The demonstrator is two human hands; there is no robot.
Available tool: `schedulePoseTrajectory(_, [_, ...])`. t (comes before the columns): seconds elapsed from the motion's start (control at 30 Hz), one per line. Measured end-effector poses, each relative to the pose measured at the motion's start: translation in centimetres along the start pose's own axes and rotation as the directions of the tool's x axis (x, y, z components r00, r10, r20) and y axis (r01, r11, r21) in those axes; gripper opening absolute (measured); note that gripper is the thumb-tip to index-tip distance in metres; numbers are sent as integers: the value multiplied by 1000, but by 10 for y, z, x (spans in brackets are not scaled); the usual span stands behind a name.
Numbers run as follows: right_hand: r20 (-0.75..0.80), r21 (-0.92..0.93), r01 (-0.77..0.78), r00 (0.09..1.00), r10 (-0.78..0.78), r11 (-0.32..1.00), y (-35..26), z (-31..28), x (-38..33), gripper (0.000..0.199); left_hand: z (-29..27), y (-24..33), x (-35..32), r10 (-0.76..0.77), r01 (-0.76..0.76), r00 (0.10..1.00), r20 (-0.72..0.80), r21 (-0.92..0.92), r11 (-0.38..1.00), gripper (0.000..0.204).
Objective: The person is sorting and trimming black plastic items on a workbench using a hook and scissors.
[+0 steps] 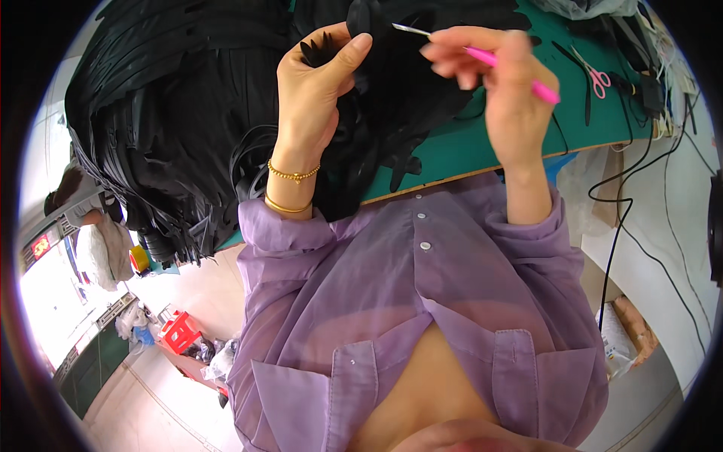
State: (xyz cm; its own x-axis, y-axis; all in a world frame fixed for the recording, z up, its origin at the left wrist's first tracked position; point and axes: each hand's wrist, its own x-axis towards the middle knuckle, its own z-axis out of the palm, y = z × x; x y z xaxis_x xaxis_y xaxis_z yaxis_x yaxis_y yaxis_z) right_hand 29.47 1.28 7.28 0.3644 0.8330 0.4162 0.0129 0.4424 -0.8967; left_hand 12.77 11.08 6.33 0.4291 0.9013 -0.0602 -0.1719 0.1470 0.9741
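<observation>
Near the top middle, my left hand (315, 94) is closed, pinching a smooth black rounded piece (364, 16) between thumb and fingers. Pointed black tips (319, 50) stick out by its palm. To the right, my right hand (521, 102) grips a pink-handled tool with a slim pointed metal blade (412, 30); motion smears the fingers somewhat. The blade's tip points left toward the black piece, with a gap between them. A large heap of black strips (166, 120) lies to the left of and beneath my left hand.
The green tabletop (467, 143) holds pink-handled scissors (599, 81) and a dark slim tool (586, 94) at right. Black cables (619, 200) hang off its right side. A yellow tape roll (139, 260) is at the left edge. A red plastic container (179, 331) stands low at left.
</observation>
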Motion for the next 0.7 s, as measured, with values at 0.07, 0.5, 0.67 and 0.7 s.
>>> schedulePoseTrajectory(0.07, [2, 75, 4, 1000, -4, 997, 8, 6, -3, 28, 1, 1, 1, -4, 4, 1000, -6, -25, 1000, 21])
schedulePoseTrajectory(0.5, [38, -148, 105, 994, -101, 983, 22, 15, -4, 19, 1, -4, -6, 67, -70, 997, 28, 87, 994, 17])
schedulePoseTrajectory(0.67, [80, -269, 44, 997, -23, 962, 10, -1, 10, 29, -3, -4, -10, 28, -35, 997, 74, 93, 995, 15])
schedulePoseTrajectory(0.7, [197, -225, 198, 968, -154, 954, 5, -13, 14, 33, -4, -2, -7, -28, 25, 998, 61, 55, 998, 16])
